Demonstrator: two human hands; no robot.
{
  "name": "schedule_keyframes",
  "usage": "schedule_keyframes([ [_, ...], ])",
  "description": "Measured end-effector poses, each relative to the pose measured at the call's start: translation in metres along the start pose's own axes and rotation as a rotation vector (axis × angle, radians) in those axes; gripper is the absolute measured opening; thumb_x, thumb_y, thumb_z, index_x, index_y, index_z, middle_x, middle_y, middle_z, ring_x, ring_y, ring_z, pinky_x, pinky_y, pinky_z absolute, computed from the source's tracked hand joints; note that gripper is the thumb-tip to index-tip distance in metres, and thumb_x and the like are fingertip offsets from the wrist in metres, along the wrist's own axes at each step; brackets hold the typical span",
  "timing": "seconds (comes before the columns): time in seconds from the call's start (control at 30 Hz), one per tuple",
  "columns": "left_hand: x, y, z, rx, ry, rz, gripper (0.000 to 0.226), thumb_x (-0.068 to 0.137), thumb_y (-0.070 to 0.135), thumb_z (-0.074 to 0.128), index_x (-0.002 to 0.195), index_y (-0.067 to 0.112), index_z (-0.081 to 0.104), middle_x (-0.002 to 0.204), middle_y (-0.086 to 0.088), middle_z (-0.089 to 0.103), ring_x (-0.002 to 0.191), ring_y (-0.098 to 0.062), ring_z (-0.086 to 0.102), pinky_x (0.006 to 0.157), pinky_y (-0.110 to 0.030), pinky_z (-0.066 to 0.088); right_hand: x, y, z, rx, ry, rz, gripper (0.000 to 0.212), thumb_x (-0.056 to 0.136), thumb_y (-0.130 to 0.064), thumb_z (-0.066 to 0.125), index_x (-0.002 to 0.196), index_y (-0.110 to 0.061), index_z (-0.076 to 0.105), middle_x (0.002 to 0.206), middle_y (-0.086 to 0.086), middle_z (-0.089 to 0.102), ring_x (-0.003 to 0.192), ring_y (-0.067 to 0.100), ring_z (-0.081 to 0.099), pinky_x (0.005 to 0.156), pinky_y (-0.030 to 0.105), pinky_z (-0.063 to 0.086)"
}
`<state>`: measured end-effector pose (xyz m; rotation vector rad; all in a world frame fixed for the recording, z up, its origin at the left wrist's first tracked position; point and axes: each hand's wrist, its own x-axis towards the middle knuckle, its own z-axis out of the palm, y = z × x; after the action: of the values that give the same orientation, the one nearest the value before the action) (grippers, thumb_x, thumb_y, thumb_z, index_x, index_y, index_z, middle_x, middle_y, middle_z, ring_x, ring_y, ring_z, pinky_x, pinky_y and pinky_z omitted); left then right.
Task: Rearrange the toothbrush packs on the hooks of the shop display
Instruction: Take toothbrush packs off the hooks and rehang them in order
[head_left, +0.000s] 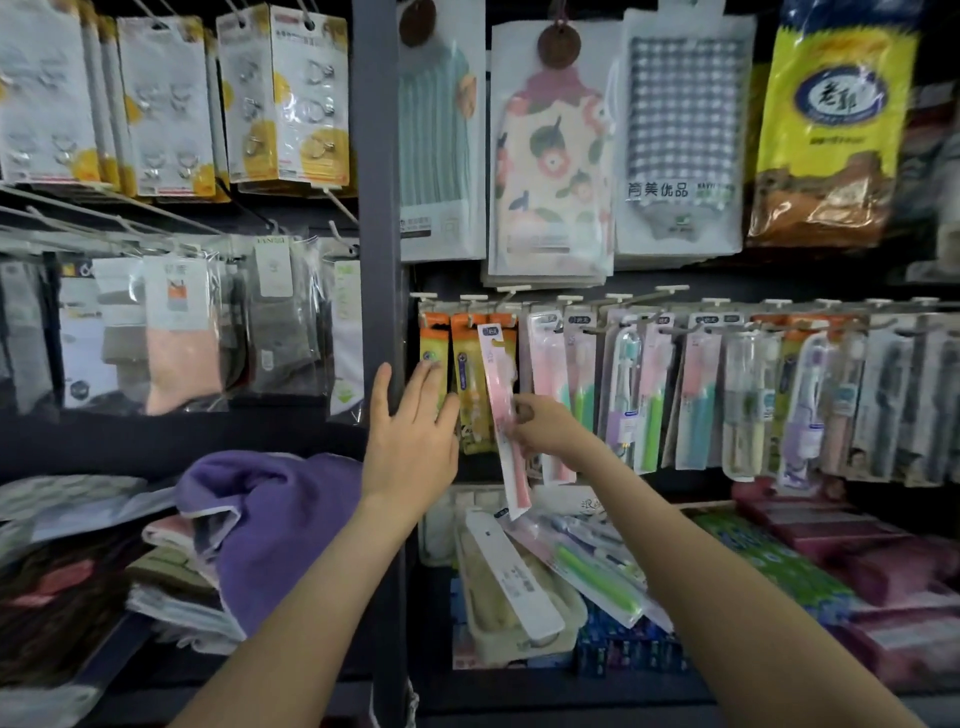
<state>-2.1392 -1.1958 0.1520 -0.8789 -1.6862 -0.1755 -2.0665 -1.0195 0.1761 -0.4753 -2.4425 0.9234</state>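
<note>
Right hand (540, 427) pinches pink toothbrush pack (503, 415); left hand (410, 431) beside.

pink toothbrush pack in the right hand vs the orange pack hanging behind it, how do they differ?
Pose: the pink toothbrush pack leans, top to the left; the orange pack hangs straight.
Hold: the right hand pinches the pink toothbrush pack mid-length; the orange pack hangs on its hook, ungripped.
Size: the pink toothbrush pack is narrower and reaches lower than the orange pack.
Both are flat packs.
</note>
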Motion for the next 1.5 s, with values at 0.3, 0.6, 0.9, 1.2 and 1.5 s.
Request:
schedule_keyframes([
  [0.3,-0.035,0.064,0.003,-0.366,-0.101,0.044,0.044,0.075,0.025,0.056,0.117,0.012,0.061,0.130,-0.015,0.055,0.128,-0.030,0.047,0.112,-0.051,0.006,-0.056,0.057,-0.016,-0.365,-0.086,-0.005,0.050,0.097,-0.016,0.046,0.145,-0.027,0.034,0.134,0.003,0.053,0.120,0.021,0.051,0.102,0.034,0.038],
  [0.6,-0.063,0.139,0.008,-0.533,-0.486,0.015,0.050,0.093,0.031,0.045,0.141,0.023,0.035,0.145,-0.005,0.035,0.137,-0.020,0.027,0.112,-0.043,0.002,-0.097,0.171,-0.082,-0.530,-0.001,0.223,0.032,0.098,-0.020,0.045,0.127,-0.009,0.049,0.126,0.015,0.056,0.110,0.031,0.054,0.092,0.041,0.044],
  [0.9,-0.040,0.256,0.012,-0.540,-0.650,-0.113,0.053,0.096,0.032,0.042,0.146,0.026,0.027,0.145,-0.002,0.035,0.133,-0.025,0.032,0.111,-0.039,0.019,-0.084,0.282,-0.108,-0.750,-0.077,0.147,0.043,0.095,-0.012,0.039,0.135,-0.022,0.049,0.130,0.012,0.057,0.112,0.031,0.056,0.093,0.041,0.047],
  [1.2,-0.006,0.352,0.037,-0.614,-0.556,-0.205,0.048,0.091,0.024,0.050,0.139,0.022,0.041,0.131,-0.005,0.049,0.118,-0.026,0.048,0.098,-0.037,0.038,-0.096,0.313,-0.123,-0.487,0.292,-0.149,0.022,0.089,-0.009,0.048,0.106,-0.001,0.060,0.101,0.017,0.062,0.093,0.034,0.058,0.072,0.037,0.045],
  [1.5,0.054,0.392,0.035,-0.739,-0.340,-0.220,0.048,0.083,0.011,0.063,0.130,0.008,0.052,0.111,-0.014,0.061,0.086,-0.028,0.062,0.067,-0.034,0.049,-0.076,0.291,-0.201,-0.170,0.790,-0.112,0.064,0.085,-0.022,0.065,0.133,0.004,0.033,0.120,0.021,0.049,0.110,0.034,0.048,0.078,0.040,0.052],
])
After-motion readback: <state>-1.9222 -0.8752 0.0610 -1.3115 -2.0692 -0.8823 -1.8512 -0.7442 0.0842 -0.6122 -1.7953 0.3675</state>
